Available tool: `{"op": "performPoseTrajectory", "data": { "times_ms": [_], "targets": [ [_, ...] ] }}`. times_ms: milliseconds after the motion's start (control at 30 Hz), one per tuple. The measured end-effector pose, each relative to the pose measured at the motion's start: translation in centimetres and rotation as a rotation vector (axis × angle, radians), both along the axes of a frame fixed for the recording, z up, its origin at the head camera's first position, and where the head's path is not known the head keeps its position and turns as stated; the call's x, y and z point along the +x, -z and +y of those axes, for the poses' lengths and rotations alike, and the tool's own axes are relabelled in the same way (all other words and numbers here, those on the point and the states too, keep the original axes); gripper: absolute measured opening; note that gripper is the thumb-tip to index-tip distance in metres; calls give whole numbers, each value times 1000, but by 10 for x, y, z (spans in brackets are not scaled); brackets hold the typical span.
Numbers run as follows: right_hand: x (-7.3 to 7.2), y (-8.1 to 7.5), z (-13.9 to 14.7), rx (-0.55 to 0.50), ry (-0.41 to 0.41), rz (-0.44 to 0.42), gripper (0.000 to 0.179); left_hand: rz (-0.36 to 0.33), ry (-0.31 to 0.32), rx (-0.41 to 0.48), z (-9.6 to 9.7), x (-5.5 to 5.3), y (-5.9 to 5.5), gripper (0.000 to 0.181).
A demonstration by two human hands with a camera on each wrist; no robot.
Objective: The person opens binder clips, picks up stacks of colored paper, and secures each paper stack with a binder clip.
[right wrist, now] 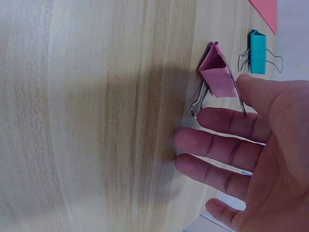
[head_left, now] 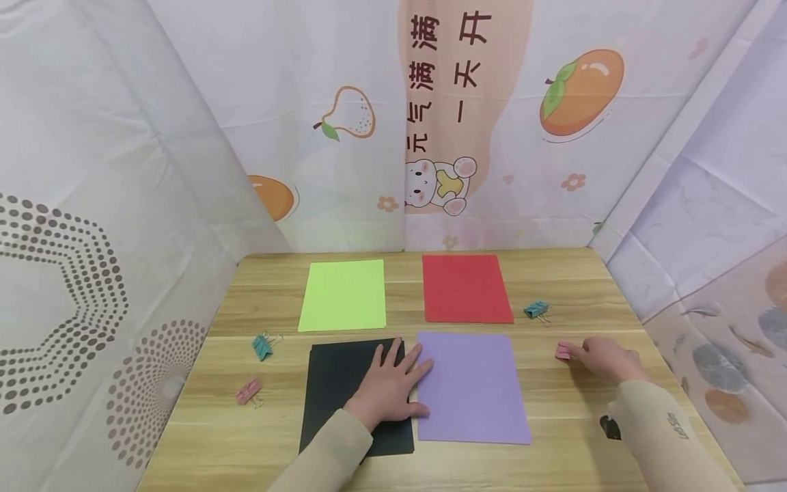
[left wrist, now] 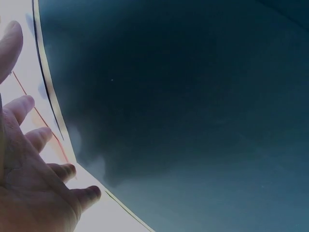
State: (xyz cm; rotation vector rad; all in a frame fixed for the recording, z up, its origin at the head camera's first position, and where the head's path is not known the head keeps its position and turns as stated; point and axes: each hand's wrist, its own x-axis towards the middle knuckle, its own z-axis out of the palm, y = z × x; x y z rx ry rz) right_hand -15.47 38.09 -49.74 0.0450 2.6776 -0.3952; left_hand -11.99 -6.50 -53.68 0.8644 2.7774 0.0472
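My left hand (head_left: 389, 388) lies with fingers spread across the right side of the black sheets (head_left: 332, 400), its fingertips reaching the left edge of the purple sheet (head_left: 473, 389). In the left wrist view, a dark sheet (left wrist: 183, 96) fills most of the picture beside the spread fingers. On the right side of the table, my right hand (head_left: 605, 359) has its thumb and forefinger at a pink binder clip (head_left: 562, 350). The right wrist view shows them pinching at a wire handle of this pink clip, the other fingers stretched out.
Behind the black and purple sheets lie a lime green sheet (head_left: 343, 295) and a red sheet (head_left: 466, 288). A teal binder clip (head_left: 537, 309) is right of the red one. Another teal clip (head_left: 262, 348) and a pink clip (head_left: 249, 391) lie at left. Printed curtains (head_left: 344, 184) surround the table.
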Motion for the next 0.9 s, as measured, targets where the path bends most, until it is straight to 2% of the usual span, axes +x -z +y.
{"op": "performPoseTrajectory", "data": {
  "times_ms": [233,500,900],
  "targets": [
    [0,3,1,-4,13,2,58,-8,-16,6,-1,2,0,87],
    [2,-1,-1,-22,32,-11,56,-14,-28,12,-3,2,3,87],
    [2,-3,0,-28,24,-15,48,5,-55,25,-10,-2,5,86]
  ]
}}
